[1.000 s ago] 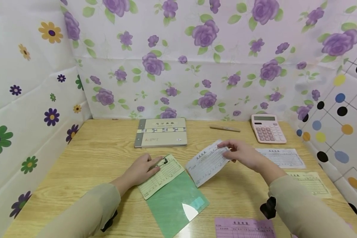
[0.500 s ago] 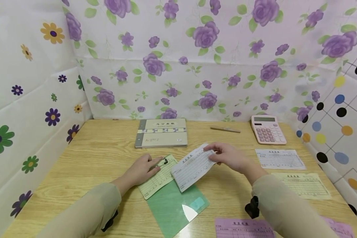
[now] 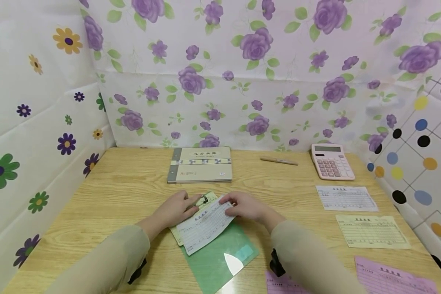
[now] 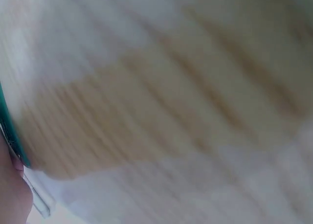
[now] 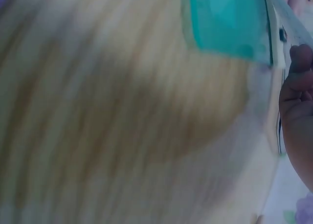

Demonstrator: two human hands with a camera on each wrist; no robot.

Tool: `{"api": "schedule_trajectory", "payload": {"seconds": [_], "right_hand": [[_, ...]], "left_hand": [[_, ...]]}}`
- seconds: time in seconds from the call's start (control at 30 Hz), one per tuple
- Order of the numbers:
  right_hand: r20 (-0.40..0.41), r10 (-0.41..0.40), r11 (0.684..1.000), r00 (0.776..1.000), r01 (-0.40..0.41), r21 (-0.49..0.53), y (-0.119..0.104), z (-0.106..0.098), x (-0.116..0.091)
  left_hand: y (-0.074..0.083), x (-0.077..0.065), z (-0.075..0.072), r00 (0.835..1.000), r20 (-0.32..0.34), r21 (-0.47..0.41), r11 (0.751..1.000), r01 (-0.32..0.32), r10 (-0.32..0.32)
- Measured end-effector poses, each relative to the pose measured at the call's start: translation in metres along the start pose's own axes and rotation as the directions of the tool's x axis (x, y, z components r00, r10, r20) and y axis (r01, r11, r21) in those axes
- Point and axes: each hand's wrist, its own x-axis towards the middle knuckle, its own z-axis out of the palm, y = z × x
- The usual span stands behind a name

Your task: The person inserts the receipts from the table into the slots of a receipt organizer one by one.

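A green see-through clipboard (image 3: 220, 257) lies on the table with a pale yellow-green form slip (image 3: 174, 234) at its upper end. My left hand (image 3: 172, 210) grips that upper end by the clip, whose black-tipped part (image 3: 205, 199) shows beyond the index finger; the palm covers the rest. My right hand (image 3: 246, 206) pinches the upper right corner of a white form slip (image 3: 206, 224). This white slip overlaps most of the yellow-green one, its left end close by the left thumb. In the right wrist view, the clipboard (image 5: 230, 18) appears edge-on at the top.
A ledger book (image 3: 200, 164) lies behind the hands, and a brown pen (image 3: 279, 161) and pink calculator (image 3: 332, 162) are farther right. White (image 3: 347, 199), yellow (image 3: 373, 231) and pink (image 3: 393, 277) slips lie at the right. Another pink slip (image 3: 283, 283) is partly under the right sleeve.
My right hand has carried the white slip leftward and down, from beside the clipboard to over the yellow-green slip. My left hand has stayed at the clip.
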Motion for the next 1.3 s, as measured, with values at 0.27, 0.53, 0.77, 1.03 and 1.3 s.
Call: {"api": "schedule_trajectory", "payload": {"seconds": [0.27, 0.53, 0.77, 1.03, 1.3], "right_hand": [[-0.052, -0.024, 0.991, 0.998, 0.017, -0.132, -0.006, 0.021, 0.01], [-0.106, -0.047, 0.983, 0.993, 0.027, -0.183, -0.005, 0.031, 0.011], [-0.134, -0.09, 0.943, 0.987, 0.041, -0.33, -0.001, 0.04, 0.014], [-0.151, -0.011, 0.911, 0.988, -0.053, -0.409, -0.002, 0.044, 0.016], [-0.177, 0.001, 0.884, 0.984, -0.084, -0.46, -0.007, 0.047, 0.019]], "left_hand": [[0.002, 0.0, -0.005, 0.999, 0.034, 0.026, 0.999, -0.026, 0.026], [0.003, 0.004, -0.005, 0.997, 0.02, 0.12, 0.99, -0.076, 0.075], [0.007, 0.004, -0.012, 0.993, 0.101, 0.123, 0.99, -0.073, 0.061], [0.005, 0.007, -0.015, 0.988, 0.149, 0.091, 0.994, -0.053, 0.039], [0.005, 0.007, -0.016, 0.987, 0.145, 0.096, 0.992, -0.081, 0.067]]}}
